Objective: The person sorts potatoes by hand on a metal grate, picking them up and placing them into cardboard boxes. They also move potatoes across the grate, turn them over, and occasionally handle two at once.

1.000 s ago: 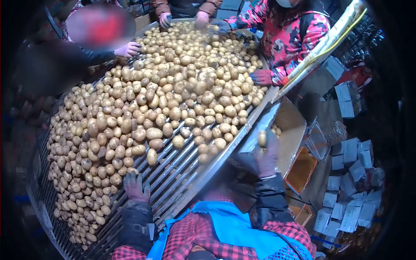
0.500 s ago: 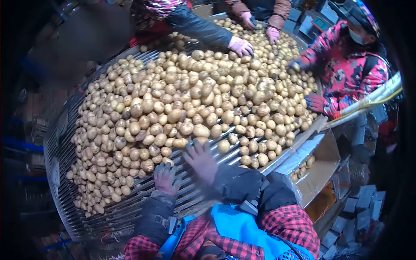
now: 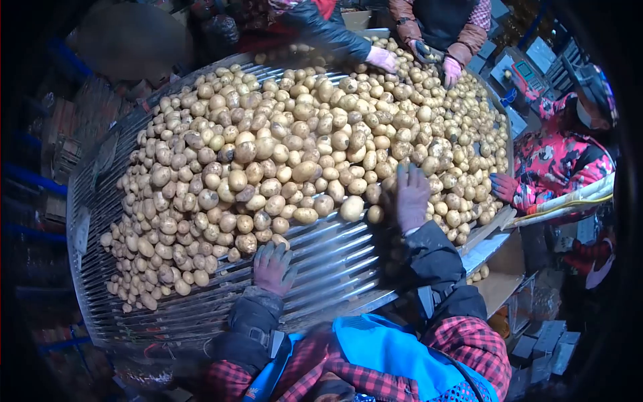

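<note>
A broad heap of potatoes (image 3: 268, 161) lies across a slatted metal sorting table (image 3: 321, 258). My left hand (image 3: 273, 269), in a stained pink and grey glove, rests low over the slats with its fingers spread. Its fingertips are just at the near edge of the heap, and nothing is in it. Farther right, my right hand (image 3: 412, 197) reaches into the heap, palm down, fingers stretched out over the potatoes. Whether its fingertips press on any potato is hard to see.
Co-workers' gloved hands work at the far side: one pink glove (image 3: 382, 59) and another (image 3: 451, 71). At the right a person in a camouflage jacket (image 3: 562, 154) has a hand on the rim. A cardboard box (image 3: 502, 271) with some potatoes stands below the right edge.
My right hand has swept right and farther up into the heap, leaving bare slats behind. My left hand stays near the heap's edge. The person at the right has leaned away, raising one hand.
</note>
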{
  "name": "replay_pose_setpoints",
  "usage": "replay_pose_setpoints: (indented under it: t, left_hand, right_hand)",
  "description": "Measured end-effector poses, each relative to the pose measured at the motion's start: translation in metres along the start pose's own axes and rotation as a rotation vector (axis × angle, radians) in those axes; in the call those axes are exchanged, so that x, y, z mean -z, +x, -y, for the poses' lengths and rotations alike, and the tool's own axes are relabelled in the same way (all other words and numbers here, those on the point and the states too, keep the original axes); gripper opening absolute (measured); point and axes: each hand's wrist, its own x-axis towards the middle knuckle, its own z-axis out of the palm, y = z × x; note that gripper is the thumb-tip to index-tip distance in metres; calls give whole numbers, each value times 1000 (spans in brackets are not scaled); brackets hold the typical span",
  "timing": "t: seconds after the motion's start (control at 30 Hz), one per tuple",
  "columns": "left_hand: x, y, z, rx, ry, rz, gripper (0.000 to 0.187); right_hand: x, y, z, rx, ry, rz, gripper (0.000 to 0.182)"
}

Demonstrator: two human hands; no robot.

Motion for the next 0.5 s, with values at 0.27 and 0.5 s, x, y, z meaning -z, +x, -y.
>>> replay_pose_setpoints:
  t: [0.27,0.5]
  left_hand:
    - [-4,-1,0,-34,1,-8,43]
    - [-10,-5,8,-55,11,31,53]
  right_hand:
    - [-62,-24,66,476,120,251,21]
    - [0,-26,15,-3,1172,405,62]
